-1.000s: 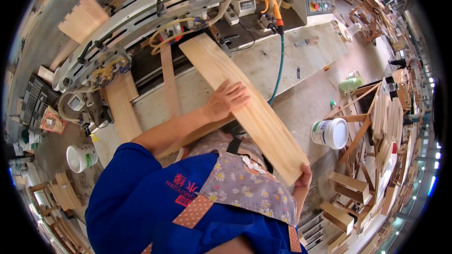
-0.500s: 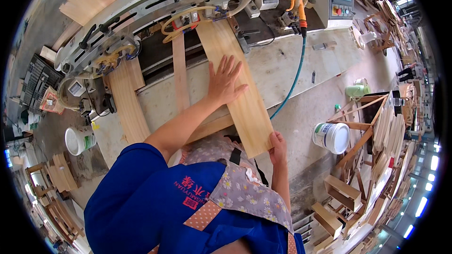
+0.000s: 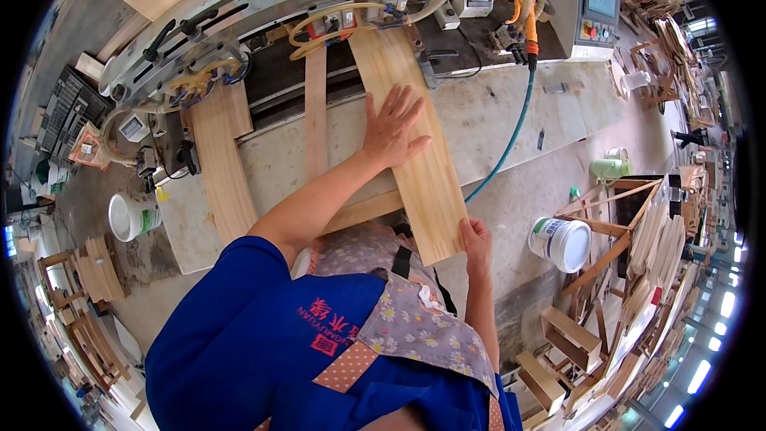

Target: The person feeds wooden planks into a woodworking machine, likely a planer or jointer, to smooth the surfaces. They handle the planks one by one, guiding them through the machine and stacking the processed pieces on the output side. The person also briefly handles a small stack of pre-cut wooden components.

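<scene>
A long pale wooden board (image 3: 428, 191) runs from under the machine's clamp bar toward my body, resting across the worktable. My left hand (image 3: 393, 126) lies flat on its upper face, fingers spread. At the board's near right corner, my right hand (image 3: 476, 239) pinches the edge between thumb and fingers. Left of this board, a narrow wooden strip (image 3: 316, 112) reaches out from the machine. A crosswise wooden piece (image 3: 363, 211) passes beneath or behind the board; which one is hidden. Farther left lies a wide notched wooden board (image 3: 219, 152).
The machine's metal clamp bar (image 3: 263, 22) with hoses spans the far side. A control box (image 3: 594, 8) stands far right, near a blue air hose (image 3: 511, 136). White buckets (image 3: 561, 243) sit on the floor on both sides. Stacked planks (image 3: 658, 239) and a wooden frame stand at right.
The whole view has shifted slightly to the right and up. Both hands keep their places on the board, and no other clear movement shows.
</scene>
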The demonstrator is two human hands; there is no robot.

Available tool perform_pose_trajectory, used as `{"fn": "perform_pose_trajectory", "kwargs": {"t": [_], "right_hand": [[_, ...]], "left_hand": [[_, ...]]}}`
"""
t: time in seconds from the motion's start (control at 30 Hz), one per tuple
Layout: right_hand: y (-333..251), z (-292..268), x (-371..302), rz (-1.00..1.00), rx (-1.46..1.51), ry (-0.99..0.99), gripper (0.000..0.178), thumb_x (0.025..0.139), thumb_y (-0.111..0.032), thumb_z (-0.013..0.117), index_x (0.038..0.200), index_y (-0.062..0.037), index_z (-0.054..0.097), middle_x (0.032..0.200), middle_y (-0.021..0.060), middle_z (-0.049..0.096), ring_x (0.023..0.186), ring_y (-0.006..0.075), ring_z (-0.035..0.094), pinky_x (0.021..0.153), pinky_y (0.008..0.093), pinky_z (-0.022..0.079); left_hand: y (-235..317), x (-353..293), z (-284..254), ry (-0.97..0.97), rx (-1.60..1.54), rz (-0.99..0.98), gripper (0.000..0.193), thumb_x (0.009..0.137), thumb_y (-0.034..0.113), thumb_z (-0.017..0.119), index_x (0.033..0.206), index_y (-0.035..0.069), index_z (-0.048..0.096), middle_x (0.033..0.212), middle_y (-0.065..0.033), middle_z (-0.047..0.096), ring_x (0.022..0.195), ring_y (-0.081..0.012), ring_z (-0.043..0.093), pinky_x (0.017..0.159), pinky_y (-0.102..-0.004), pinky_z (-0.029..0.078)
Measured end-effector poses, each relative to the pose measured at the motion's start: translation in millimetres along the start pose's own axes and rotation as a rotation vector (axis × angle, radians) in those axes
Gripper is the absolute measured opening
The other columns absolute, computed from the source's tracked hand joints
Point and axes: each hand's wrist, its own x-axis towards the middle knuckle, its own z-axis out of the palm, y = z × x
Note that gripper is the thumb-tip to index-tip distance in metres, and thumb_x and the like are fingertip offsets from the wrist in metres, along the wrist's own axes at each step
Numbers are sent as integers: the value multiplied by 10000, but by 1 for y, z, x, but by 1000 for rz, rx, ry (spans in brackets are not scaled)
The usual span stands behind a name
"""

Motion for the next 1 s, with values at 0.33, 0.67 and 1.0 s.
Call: {"fn": "perform_pose_trajectory", "kwargs": {"t": [0.33,0.67,1.0], "right_hand": [[-18,19,25,-168,-398,-9,240,868,-219,578,927,9,627,761,65,632,702,113,552,655,281,447],[-57,59,17,-573,-744,51,553,785,-228,662,1262,-50,446,1137,196,546,1002,279,539,833,346,437],[-103,126,8,-532,-1313,-24,978,626,-473,714,1424,-182,229,1435,273,156,1124,445,383,925,512,349]], "left_hand": [[5,-3,-1,-4,6,-11,706,767,496,590,1345,136,405,1456,-121,278,1366,-300,203,1035,-650,72],[-1,-1,0,37,-6,-9,707,743,510,606,1319,135,436,1436,-116,309,1358,-290,219,1035,-643,97],[-17,-12,-16,72,-128,-99,728,736,365,676,1347,98,383,1422,-185,288,1344,-344,219,1065,-557,161]]}}
